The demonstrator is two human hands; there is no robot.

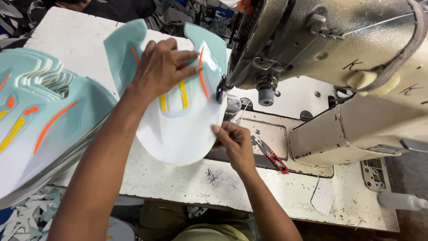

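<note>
1. Scuffed and paint-flecked, the white table [232, 183] carried everything; offcuts [26, 216] lay on the floor below its near left edge.

2. Nearest the worker, the right hand [235, 143] pinched the lower right edge of the upper [178, 120], thumb and fingertips closed on the rim beside the machine's plate.

3. That upper, a flat horseshoe-shaped shoe piece, pale mint fading to white with orange and yellow stripes, lay on the table with its right edge up against the needle area.

4. It looked light and thin, flexible rather than stiff, likely to flop if lifted by one corner. Its glossy face seemed slick, so a flat palm would probably hold it better than fingertips alone.

5. The left hand [162, 67] did just that: spread open, fingers pressed flat on the striped middle, gripping nothing.

6. By my guess the best holds were the outer rim and the broad centre, well clear of the needle.

7. Red snips [273, 156] lay on the plate just right of the right hand, not touching it.

8. A stack [40, 120] of like pieces sat at the left, just beside the forearm.

9. Farther back and right, the beige sewing machine [339, 58] loomed over the table.
</note>
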